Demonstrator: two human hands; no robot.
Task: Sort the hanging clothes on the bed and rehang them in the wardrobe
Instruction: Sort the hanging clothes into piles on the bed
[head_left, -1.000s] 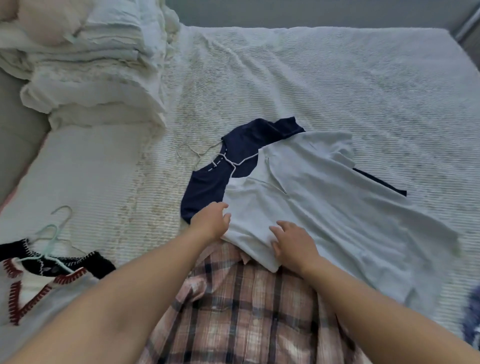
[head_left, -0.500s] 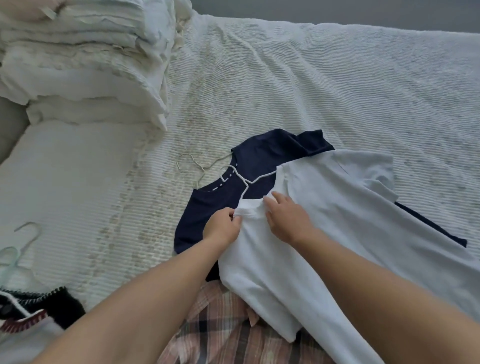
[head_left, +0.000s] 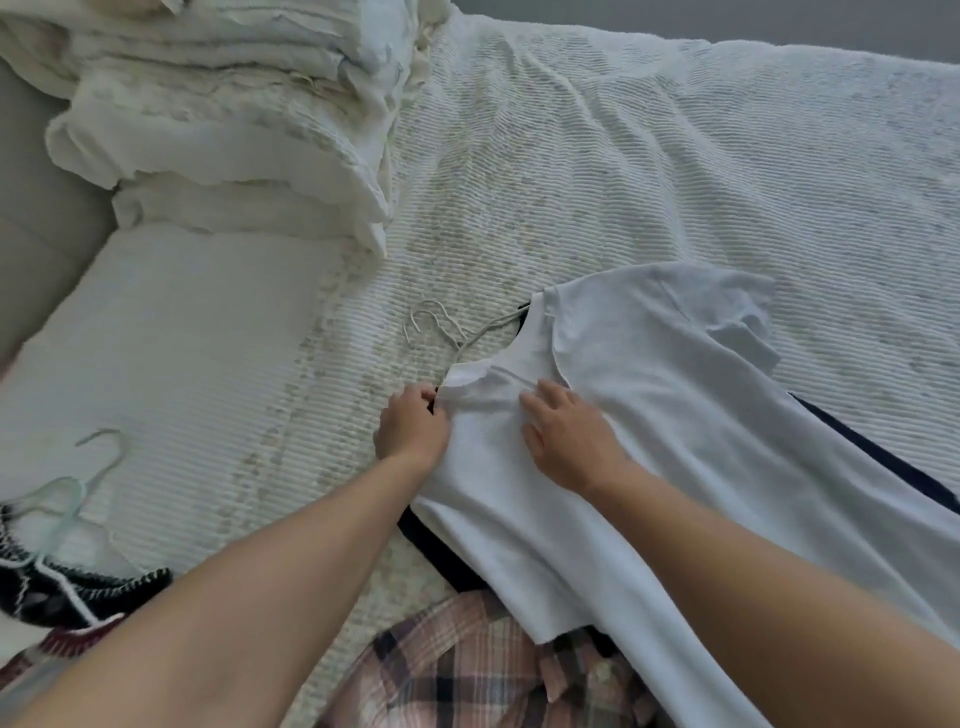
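A white T-shirt (head_left: 691, 415) lies spread on the bed (head_left: 623, 182), covering almost all of a navy top (head_left: 878, 462) beneath it. My left hand (head_left: 413, 431) pinches the white shirt's left shoulder near the collar. My right hand (head_left: 566, 431) lies flat on the shirt's chest just below the neckline. White wire hanger hooks (head_left: 434, 325) stick out past the collar. A pink plaid shirt (head_left: 478, 670) lies at the near edge, partly under the white shirt.
A stack of folded white bedding (head_left: 223, 114) sits at the back left. At the near left lies a black and white knit garment (head_left: 57, 587) on pale green hangers (head_left: 78, 488). Bare bedspread stretches across the far right.
The white shirt has been pulled up and left over the navy top, which is now nearly hidden. Both hands moved up to the collar, and my right hand flattened on the fabric.
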